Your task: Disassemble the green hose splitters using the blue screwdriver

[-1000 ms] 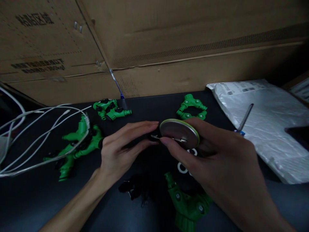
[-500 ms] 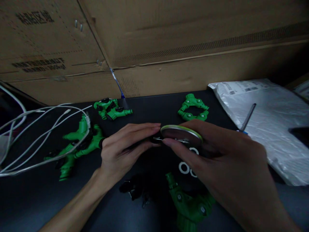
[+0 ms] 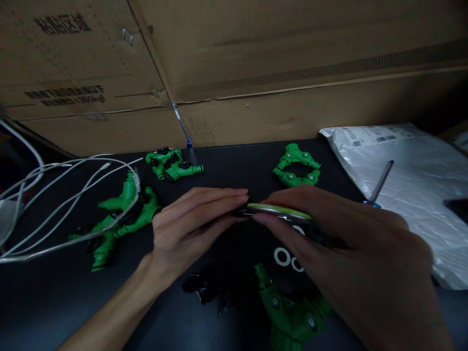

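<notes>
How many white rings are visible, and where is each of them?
3. One white ring lies below the thumb of the right hand, another beside it; a third, partly covered, shows between thumb and green-edged disc. The hand may hide more.

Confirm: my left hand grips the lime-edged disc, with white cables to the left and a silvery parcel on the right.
Wrong hand: the head view shows your right hand gripping the lime-edged disc. White cables are at left, the silvery parcel at right.

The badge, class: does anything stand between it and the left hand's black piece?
Only a thin metal pin shows between them; the right hand holds the badge close beside the black piece. Whether they touch is too dark to tell.
</notes>
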